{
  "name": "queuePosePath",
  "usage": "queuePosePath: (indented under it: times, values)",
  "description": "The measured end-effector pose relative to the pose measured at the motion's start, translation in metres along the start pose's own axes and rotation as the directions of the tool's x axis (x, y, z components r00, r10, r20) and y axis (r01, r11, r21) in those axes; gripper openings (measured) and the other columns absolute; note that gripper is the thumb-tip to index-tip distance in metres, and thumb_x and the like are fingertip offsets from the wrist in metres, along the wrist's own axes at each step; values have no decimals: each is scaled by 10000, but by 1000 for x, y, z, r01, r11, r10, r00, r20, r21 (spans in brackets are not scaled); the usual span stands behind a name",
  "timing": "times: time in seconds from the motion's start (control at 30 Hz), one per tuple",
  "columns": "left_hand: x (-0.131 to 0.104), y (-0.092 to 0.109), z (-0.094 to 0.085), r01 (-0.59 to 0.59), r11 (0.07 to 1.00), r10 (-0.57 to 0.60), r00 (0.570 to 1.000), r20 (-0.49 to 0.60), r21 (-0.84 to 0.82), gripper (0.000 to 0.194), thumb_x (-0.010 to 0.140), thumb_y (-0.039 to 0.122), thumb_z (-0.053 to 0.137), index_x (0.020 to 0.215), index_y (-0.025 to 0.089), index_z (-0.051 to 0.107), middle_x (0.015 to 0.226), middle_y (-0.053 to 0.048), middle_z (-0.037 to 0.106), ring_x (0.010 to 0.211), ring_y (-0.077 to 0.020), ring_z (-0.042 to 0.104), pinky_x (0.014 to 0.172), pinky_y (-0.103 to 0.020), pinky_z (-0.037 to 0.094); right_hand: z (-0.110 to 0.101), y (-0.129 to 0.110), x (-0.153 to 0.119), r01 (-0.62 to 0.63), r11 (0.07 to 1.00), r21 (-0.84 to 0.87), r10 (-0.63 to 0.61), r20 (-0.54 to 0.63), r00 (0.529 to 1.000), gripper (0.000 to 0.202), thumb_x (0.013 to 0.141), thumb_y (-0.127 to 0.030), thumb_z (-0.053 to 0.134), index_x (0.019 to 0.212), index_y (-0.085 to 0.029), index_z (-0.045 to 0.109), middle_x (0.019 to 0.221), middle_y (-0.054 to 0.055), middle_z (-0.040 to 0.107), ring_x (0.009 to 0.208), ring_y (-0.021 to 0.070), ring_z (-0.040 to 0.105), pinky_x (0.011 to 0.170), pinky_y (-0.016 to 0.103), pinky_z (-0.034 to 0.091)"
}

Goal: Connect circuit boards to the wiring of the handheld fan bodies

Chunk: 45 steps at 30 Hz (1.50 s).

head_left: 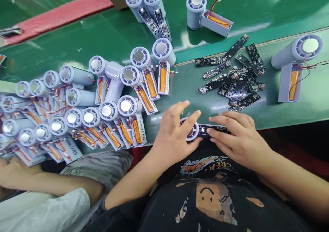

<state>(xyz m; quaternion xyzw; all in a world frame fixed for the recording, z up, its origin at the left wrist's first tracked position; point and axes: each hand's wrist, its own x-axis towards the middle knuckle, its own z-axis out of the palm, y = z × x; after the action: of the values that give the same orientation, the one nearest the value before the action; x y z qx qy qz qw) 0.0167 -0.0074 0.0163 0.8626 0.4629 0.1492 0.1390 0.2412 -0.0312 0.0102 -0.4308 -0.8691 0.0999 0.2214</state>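
Observation:
A handheld fan (195, 131) lies at the table's front edge, its round head to the left and its handle to the right. My left hand (177, 132) curves around the head, thumb on the near side and fingers over the top. In the handle sits a black circuit board (218, 128) with a bright white light showing at its left end. My right hand (235, 136) grips the handle, with a fingertip resting on the board. My right fingers cover part of the handle.
Loose circuit boards (240, 84) lie piled beyond my hands. Fans with orange batteries (125, 132) crowd the left side. Single fans stand at the right (293, 67) and back (196, 12). Two fans with boards (155, 14) stand behind. Another person's arm (51, 184) rests at left.

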Motion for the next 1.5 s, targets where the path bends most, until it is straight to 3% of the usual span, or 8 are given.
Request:
queuePosePath:
  times: [0.23, 0.33, 0.5, 0.6, 0.8, 1.03, 1.27, 1.5]
  values:
    - [7, 8, -6, -156, 977, 150, 987, 50, 148, 369, 910, 368, 624, 1248, 221, 603, 1337, -100, 627, 1270, -339, 519, 1061, -562, 357, 10, 5, -26, 8, 1000, -17, -5, 165, 986, 409, 939, -224, 565, 1343, -285, 564, 1422, 35, 580, 1352, 264, 472, 1104, 491, 299]
    - [9, 16, -4, -186, 975, 178, 982, 67, 120, 230, 945, 284, 582, 1151, 209, 651, 1130, -49, 731, 1102, -266, 614, 996, -478, 402, 7, 8, -30, -24, 998, 58, 15, 151, 988, 485, 918, -242, 581, 1395, -265, 501, 1467, 83, 528, 1384, 278, 433, 1120, 516, 291]
    - [14, 20, -4, -105, 993, 99, 989, 109, 51, 202, 883, 264, 680, 1075, 201, 679, 1014, -22, 748, 998, -251, 621, 870, -421, 441, -3, 15, -31, -220, 965, 142, 226, -26, 974, 312, 897, -291, 618, 1202, -225, 611, 1191, 107, 665, 1079, 264, 610, 907, 443, 419]
    - [17, 21, -5, -75, 997, 70, 989, 130, 32, 189, 869, 247, 693, 1053, 206, 685, 994, -17, 748, 980, -252, 622, 839, -418, 446, -5, 15, -32, -259, 957, 127, 261, 3, 965, 132, 901, -264, 634, 1017, -231, 688, 960, 40, 702, 878, 203, 622, 819, 394, 391]
    - [18, 21, -5, -62, 998, 64, 990, 127, -20, 257, 875, 242, 664, 1124, 183, 647, 994, -55, 737, 980, -260, 623, 856, -433, 480, -6, 10, -29, -372, 917, 146, 360, 102, 927, 124, 894, -267, 648, 995, -269, 719, 959, 19, 680, 870, 191, 596, 800, 374, 374]
    - [8, 18, -17, 2, 999, 7, 985, 170, -52, 475, 827, 258, 711, 1265, 214, 533, 1368, -117, 579, 1296, -310, 509, 1084, -550, 393, -11, 7, -23, -308, 950, 43, 303, 98, 948, 258, 891, -322, 639, 1134, -237, 649, 1083, 69, 667, 980, 251, 590, 875, 430, 373]
    - [1, 12, -13, 15, 998, -24, 988, 151, 58, 320, 879, 279, 660, 1187, 230, 588, 1302, -98, 629, 1272, -314, 530, 1093, -603, 355, 1, 0, -10, -29, 999, 15, 28, 26, 999, 182, 915, -235, 606, 1091, -223, 651, 1082, 66, 692, 957, 221, 601, 892, 403, 405]
    - [6, 12, -8, 7, 998, 0, 992, 129, -60, 150, 893, 212, 606, 1038, 189, 636, 1159, -97, 650, 1122, -271, 590, 1016, -514, 454, 10, 0, -6, -9, 998, -60, 10, 14, 1000, 261, 914, -213, 602, 1173, -180, 624, 1049, 77, 701, 902, 210, 608, 820, 368, 447]
